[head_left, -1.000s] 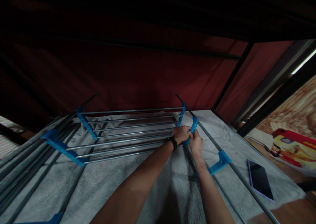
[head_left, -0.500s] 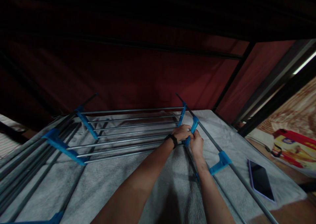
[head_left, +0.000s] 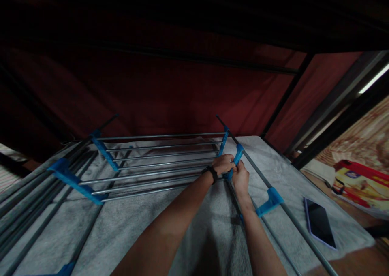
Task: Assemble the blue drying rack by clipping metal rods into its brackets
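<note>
A rack of thin metal rods [head_left: 164,147] joined by blue plastic brackets lies on a bed-like surface. Both of my hands meet at one blue bracket [head_left: 238,152] on its right side. My left hand [head_left: 223,163], with a black watch [head_left: 212,173] on the wrist, has its fingers closed at the bracket's left side, beside the rod ends. From the right, my right hand [head_left: 241,178] pinches the same bracket. The fingertips and exact contact are partly hidden. On the other side, another blue bracket [head_left: 73,180] carries the rods' left ends.
Long grey tubes [head_left: 299,223] run along both sides of the rack. A phone [head_left: 320,222] lies on the grey cloth [head_left: 133,231] at the right. Beyond it sits a red and yellow package [head_left: 363,185]. Dark red fabric [head_left: 170,93] hangs behind, with a dark frame post [head_left: 287,93].
The view has shifted very slightly, so the rack and phone sit a little further left. Both hands stay at the same bracket, with barely any movement.
</note>
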`<state>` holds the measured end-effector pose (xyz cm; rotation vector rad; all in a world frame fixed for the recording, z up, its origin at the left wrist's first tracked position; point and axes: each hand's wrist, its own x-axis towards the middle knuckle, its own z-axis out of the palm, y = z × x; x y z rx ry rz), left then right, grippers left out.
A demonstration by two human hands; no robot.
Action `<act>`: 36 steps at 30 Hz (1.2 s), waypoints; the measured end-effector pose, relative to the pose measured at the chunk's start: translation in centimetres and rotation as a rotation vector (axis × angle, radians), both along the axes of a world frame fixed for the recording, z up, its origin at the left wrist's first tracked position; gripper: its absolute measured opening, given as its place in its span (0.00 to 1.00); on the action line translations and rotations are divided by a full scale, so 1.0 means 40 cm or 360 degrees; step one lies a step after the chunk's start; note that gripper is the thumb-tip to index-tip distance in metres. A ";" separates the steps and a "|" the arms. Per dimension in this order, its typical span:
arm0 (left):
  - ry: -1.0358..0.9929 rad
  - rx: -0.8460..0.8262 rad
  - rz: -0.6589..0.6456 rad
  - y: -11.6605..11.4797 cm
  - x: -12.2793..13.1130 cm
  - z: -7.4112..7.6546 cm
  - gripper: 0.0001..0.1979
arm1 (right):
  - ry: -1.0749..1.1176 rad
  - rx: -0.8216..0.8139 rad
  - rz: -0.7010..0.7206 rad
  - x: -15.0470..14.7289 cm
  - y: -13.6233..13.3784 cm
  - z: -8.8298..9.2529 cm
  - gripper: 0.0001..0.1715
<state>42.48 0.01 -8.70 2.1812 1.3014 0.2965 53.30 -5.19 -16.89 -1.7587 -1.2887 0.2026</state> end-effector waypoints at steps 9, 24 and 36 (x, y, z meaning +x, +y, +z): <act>0.0037 0.0042 0.0017 0.000 0.006 -0.008 0.12 | -0.0048 -0.0041 -0.0054 -0.009 -0.003 0.009 0.28; 0.0159 0.0492 -0.0153 -0.061 -0.049 -0.026 0.17 | -0.0006 -0.0079 0.0060 0.010 -0.009 -0.001 0.26; 0.0514 0.1069 0.0141 -0.174 -0.365 -0.102 0.17 | -0.0004 -0.0072 -0.0058 0.003 -0.015 -0.027 0.24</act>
